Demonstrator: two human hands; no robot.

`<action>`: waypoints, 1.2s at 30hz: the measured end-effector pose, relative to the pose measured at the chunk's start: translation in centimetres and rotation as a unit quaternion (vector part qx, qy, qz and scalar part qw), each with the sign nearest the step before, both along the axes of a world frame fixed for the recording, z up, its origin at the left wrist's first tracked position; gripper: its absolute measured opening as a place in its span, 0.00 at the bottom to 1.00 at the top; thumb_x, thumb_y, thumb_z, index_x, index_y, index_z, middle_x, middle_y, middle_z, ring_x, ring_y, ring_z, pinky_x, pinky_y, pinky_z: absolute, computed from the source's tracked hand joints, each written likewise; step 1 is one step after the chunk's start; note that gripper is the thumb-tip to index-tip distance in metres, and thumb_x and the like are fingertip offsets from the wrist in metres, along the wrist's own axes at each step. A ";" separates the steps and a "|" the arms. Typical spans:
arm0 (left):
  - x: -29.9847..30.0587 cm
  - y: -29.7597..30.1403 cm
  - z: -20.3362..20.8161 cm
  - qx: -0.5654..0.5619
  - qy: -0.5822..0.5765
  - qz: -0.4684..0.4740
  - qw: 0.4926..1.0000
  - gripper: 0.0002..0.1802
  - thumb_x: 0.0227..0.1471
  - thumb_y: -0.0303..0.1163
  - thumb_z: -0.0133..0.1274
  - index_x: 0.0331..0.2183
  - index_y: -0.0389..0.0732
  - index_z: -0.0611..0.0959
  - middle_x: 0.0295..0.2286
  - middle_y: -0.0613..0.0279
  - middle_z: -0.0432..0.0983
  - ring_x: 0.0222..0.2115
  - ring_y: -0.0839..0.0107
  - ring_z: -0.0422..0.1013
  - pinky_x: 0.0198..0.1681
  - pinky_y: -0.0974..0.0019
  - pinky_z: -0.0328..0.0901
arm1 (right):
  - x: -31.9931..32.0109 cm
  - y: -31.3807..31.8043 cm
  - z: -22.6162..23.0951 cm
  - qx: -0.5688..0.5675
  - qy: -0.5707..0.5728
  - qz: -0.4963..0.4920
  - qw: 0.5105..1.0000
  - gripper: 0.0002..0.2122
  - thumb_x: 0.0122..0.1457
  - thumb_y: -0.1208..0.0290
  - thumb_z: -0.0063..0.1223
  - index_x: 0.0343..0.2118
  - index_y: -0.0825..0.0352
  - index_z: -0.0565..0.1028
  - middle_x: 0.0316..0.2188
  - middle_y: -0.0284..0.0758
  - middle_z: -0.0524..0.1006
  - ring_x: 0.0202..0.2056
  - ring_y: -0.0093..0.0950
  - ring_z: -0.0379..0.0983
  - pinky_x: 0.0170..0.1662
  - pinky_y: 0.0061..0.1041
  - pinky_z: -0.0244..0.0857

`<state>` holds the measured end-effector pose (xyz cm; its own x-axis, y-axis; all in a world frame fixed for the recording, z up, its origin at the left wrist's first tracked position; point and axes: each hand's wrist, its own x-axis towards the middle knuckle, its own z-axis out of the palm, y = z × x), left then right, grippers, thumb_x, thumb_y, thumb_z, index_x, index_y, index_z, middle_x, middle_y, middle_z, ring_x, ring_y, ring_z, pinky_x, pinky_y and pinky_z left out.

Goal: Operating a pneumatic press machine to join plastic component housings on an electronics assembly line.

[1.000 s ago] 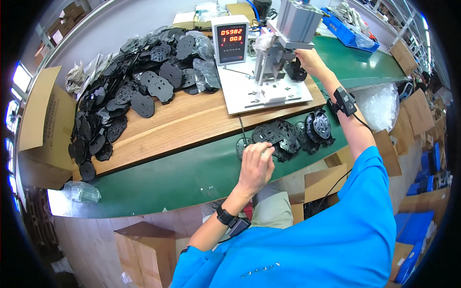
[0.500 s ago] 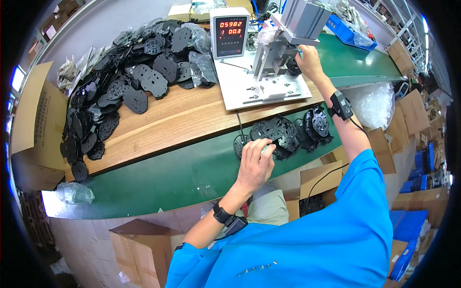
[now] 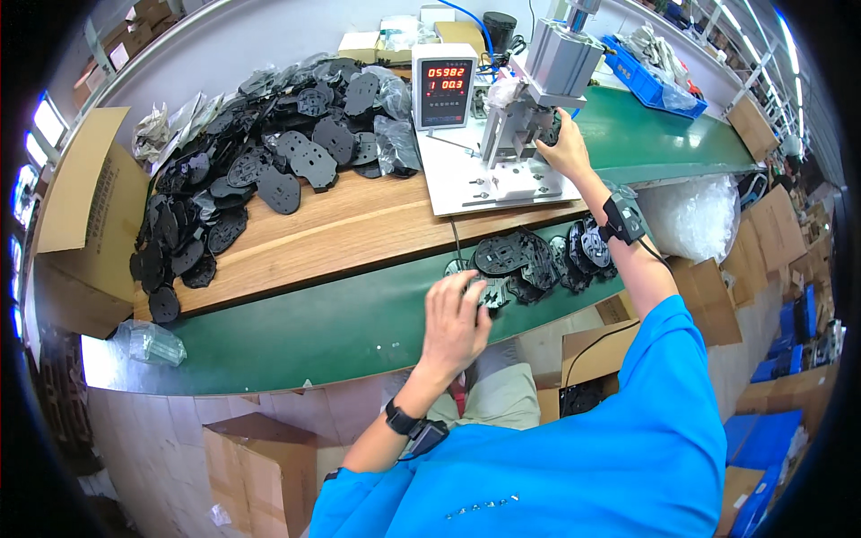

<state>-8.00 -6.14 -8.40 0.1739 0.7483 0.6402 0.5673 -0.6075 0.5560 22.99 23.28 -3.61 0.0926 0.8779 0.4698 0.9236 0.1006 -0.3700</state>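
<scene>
My right hand [image 3: 565,151] is at the press [image 3: 529,117], its fingers closed around the edge of a dark plastic part [image 3: 549,133] under the press head. The fingers partly hide that part. My left hand [image 3: 454,325] hovers over the green work surface with its fingers apart and nothing seen in them. Its fingertips are beside a shiny dark plate [image 3: 493,292] at the left end of a row of black moulded shells [image 3: 502,255]. Whether the fingertips touch that plate I cannot tell.
A big heap of flat black plates [image 3: 305,157] and plastic bags covers the wooden board [image 3: 359,224]. A counter box with red digits [image 3: 444,90] stands left of the press. Cardboard boxes [image 3: 85,224] flank the bench; a blue crate [image 3: 650,76] sits far right.
My left hand has drawn back a little toward me and left, its fingers loosening. At the press, my right hand has come lower and nearer, now around the dark part. The view has shifted slightly.
</scene>
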 end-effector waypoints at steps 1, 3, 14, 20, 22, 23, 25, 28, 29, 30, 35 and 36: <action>-1.1 -0.6 -0.1 -0.012 0.021 0.017 1.000 0.30 0.50 0.23 0.61 0.56 0.38 0.75 0.57 0.48 0.70 0.60 0.46 0.66 0.64 0.42 0.60 | 0.0 -0.1 -0.5 0.006 -0.004 -0.005 1.000 0.46 0.53 0.58 0.72 0.71 0.69 0.59 0.59 0.57 0.73 0.60 0.53 0.72 0.64 0.45 0.68; -3.2 -1.4 -0.4 -0.030 0.041 0.043 0.998 0.30 0.52 0.25 0.61 0.57 0.37 0.75 0.58 0.46 0.69 0.60 0.44 0.65 0.65 0.42 0.59 | 0.0 -0.2 -0.8 0.005 0.000 -0.004 1.000 0.46 0.53 0.58 0.72 0.71 0.69 0.59 0.59 0.56 0.73 0.60 0.53 0.72 0.63 0.45 0.68; -4.1 -2.7 -1.4 -0.045 0.102 0.080 0.991 0.30 0.50 0.27 0.61 0.55 0.36 0.75 0.57 0.47 0.69 0.60 0.45 0.65 0.66 0.44 0.59 | 0.0 -0.7 -1.0 0.039 -0.009 0.010 0.999 0.47 0.54 0.52 0.73 0.71 0.66 0.58 0.62 0.54 0.71 0.62 0.53 0.71 0.64 0.47 0.68; -4.3 -2.5 -1.8 -0.049 0.086 0.086 0.991 0.27 0.50 0.27 0.60 0.54 0.36 0.77 0.58 0.48 0.70 0.61 0.46 0.65 0.65 0.45 0.59 | -0.7 -2.7 0.1 0.101 0.023 -0.005 0.995 0.37 0.55 0.57 0.72 0.65 0.66 0.68 0.56 0.52 0.78 0.59 0.51 0.74 0.62 0.43 0.69; -4.5 -2.8 -1.9 -0.043 0.089 0.091 0.991 0.27 0.51 0.27 0.60 0.53 0.36 0.78 0.57 0.48 0.71 0.60 0.46 0.66 0.65 0.45 0.59 | -0.5 -5.7 0.1 0.117 0.042 0.024 0.992 0.32 0.56 0.59 0.69 0.62 0.66 0.71 0.60 0.51 0.74 0.59 0.52 0.74 0.62 0.44 0.69; -4.4 -2.6 -1.9 -0.043 0.089 0.086 0.991 0.26 0.51 0.27 0.60 0.53 0.36 0.78 0.57 0.48 0.71 0.60 0.46 0.66 0.65 0.45 0.60 | 0.3 -7.3 -0.1 0.137 0.026 0.033 0.990 0.31 0.56 0.59 0.69 0.61 0.65 0.72 0.62 0.51 0.72 0.58 0.53 0.74 0.62 0.45 0.68; -4.4 -2.7 -1.9 -0.047 0.094 0.090 0.990 0.26 0.51 0.27 0.60 0.53 0.36 0.78 0.57 0.48 0.71 0.60 0.46 0.66 0.65 0.46 0.60 | -0.2 -12.4 0.7 0.073 0.070 0.053 0.993 0.29 0.57 0.61 0.67 0.60 0.63 0.73 0.67 0.49 0.65 0.59 0.53 0.73 0.63 0.46 0.68; -4.1 -2.9 -1.8 -0.042 0.106 0.078 0.990 0.26 0.51 0.27 0.60 0.53 0.36 0.78 0.57 0.48 0.71 0.60 0.46 0.66 0.65 0.46 0.60 | 2.2 -18.4 0.1 0.078 0.004 0.074 0.994 0.23 0.59 0.66 0.64 0.57 0.63 0.76 0.67 0.48 0.65 0.62 0.51 0.70 0.63 0.46 0.67; -4.0 -2.8 -1.7 -0.039 0.111 0.072 0.990 0.26 0.51 0.27 0.60 0.53 0.36 0.78 0.57 0.48 0.71 0.60 0.46 0.66 0.65 0.46 0.60 | 3.2 -20.0 -0.6 0.073 0.000 0.079 0.994 0.21 0.59 0.68 0.64 0.56 0.64 0.77 0.66 0.47 0.67 0.62 0.51 0.71 0.63 0.46 0.67; -3.9 -2.8 -1.9 -0.038 0.114 0.070 0.990 0.26 0.51 0.27 0.60 0.53 0.36 0.78 0.57 0.49 0.71 0.60 0.47 0.66 0.64 0.46 0.60 | 4.5 -21.3 -1.9 0.039 0.020 0.081 0.996 0.22 0.60 0.67 0.64 0.57 0.63 0.77 0.66 0.47 0.69 0.64 0.49 0.69 0.67 0.47 0.62; -4.1 -2.8 -2.0 -0.038 0.126 0.083 0.988 0.26 0.51 0.29 0.60 0.52 0.36 0.78 0.57 0.49 0.71 0.59 0.47 0.66 0.64 0.45 0.60 | 5.4 -26.7 -4.3 -0.103 -0.131 0.107 0.980 0.33 0.63 0.47 0.61 0.70 0.47 0.67 0.74 0.39 0.61 0.74 0.57 0.50 0.73 0.62 0.47; -4.0 -2.7 -2.1 -0.039 0.127 0.083 0.988 0.26 0.51 0.29 0.60 0.52 0.36 0.78 0.57 0.49 0.71 0.59 0.47 0.66 0.64 0.45 0.60 | 5.4 -27.2 -4.2 -0.125 -0.141 0.124 0.974 0.36 0.62 0.43 0.62 0.72 0.44 0.65 0.75 0.39 0.58 0.75 0.58 0.48 0.73 0.64 0.47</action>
<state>-11.98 -8.88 -10.49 0.1920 0.8248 0.5318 0.7830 -0.4554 0.4237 28.41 -3.94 -7.85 -0.2399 0.9467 0.2152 0.9506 0.2740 -0.1457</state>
